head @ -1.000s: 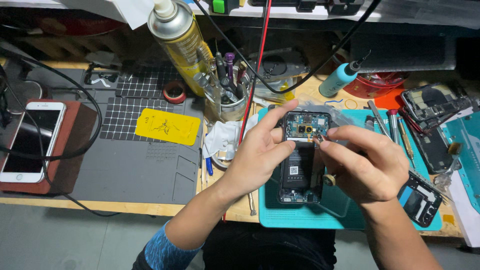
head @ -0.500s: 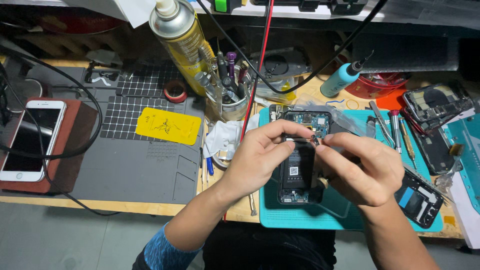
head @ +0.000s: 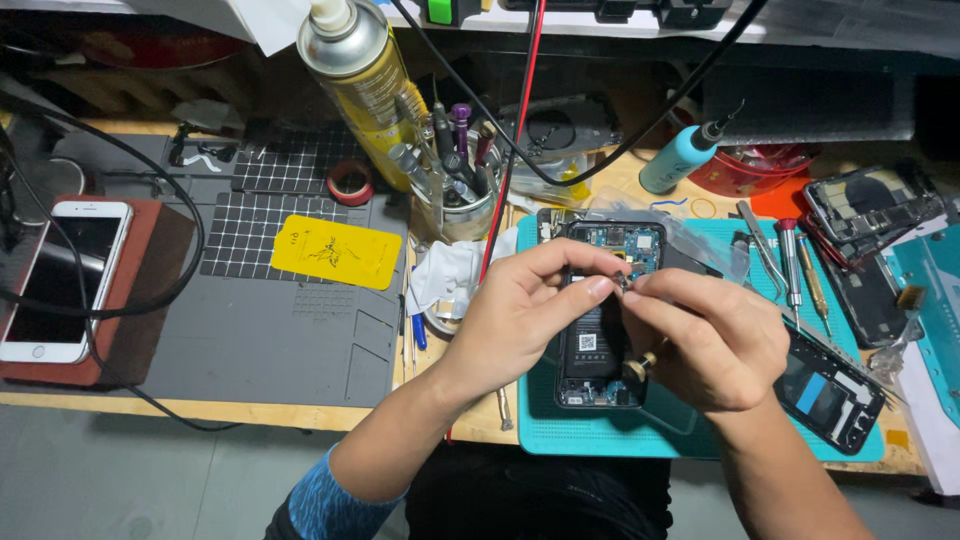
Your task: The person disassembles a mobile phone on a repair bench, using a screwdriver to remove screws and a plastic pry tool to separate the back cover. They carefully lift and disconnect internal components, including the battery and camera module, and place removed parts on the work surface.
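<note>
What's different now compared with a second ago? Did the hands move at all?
Barely. The left hand and right hand slid slightly down from the top of the opened phone towards its middle, fingertips still pinched together over it. The right hand keeps its small tool. The phone, teal mat, spray can and white phone stayed put.

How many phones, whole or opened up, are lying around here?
4: a white phone at far left, the opened phone under both hands, one by the right wrist, one dismantled at far right. Others may be hidden.

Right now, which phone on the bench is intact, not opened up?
The white phone on the brown block, far left; the others lie opened, including the one under both hands.
</note>
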### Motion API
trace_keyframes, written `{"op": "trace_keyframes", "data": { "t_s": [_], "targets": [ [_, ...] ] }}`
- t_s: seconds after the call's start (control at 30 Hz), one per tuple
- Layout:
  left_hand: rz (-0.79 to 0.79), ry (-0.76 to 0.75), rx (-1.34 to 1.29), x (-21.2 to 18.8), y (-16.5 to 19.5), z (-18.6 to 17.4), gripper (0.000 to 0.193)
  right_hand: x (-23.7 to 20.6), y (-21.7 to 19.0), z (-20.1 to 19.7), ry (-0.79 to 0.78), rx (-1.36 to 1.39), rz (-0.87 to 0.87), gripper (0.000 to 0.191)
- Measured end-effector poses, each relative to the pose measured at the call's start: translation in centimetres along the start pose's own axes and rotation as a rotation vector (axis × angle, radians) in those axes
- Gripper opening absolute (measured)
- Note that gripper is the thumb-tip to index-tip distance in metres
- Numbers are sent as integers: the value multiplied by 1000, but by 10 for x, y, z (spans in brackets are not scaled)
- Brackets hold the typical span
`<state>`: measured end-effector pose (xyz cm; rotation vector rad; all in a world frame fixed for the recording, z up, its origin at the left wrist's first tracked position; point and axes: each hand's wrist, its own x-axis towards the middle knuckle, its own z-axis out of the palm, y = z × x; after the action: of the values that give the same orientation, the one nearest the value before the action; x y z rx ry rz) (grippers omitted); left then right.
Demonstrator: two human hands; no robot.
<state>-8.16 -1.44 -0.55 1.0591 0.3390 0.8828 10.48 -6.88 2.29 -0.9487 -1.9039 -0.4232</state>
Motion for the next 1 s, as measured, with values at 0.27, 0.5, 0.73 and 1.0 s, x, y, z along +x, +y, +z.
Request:
{"op": "trace_keyframes", "data": {
  "t_s": [0.27,0.5,0.73,1.0],
  "targets": [
    [13,13,-3,0,-2,-2,19,-9,0,2,-18,-11,62,21],
    [25,-6,13,0,-3,-3,17,-8,-2,5,-39,22,90,21],
    [42,-5,-17,1,-7,-7,15,-5,-2,4,-45,179,237,33],
    [23,43,20,-1,-7,-8,16,1,0,0,-97,124,189,32]
  ]
}}
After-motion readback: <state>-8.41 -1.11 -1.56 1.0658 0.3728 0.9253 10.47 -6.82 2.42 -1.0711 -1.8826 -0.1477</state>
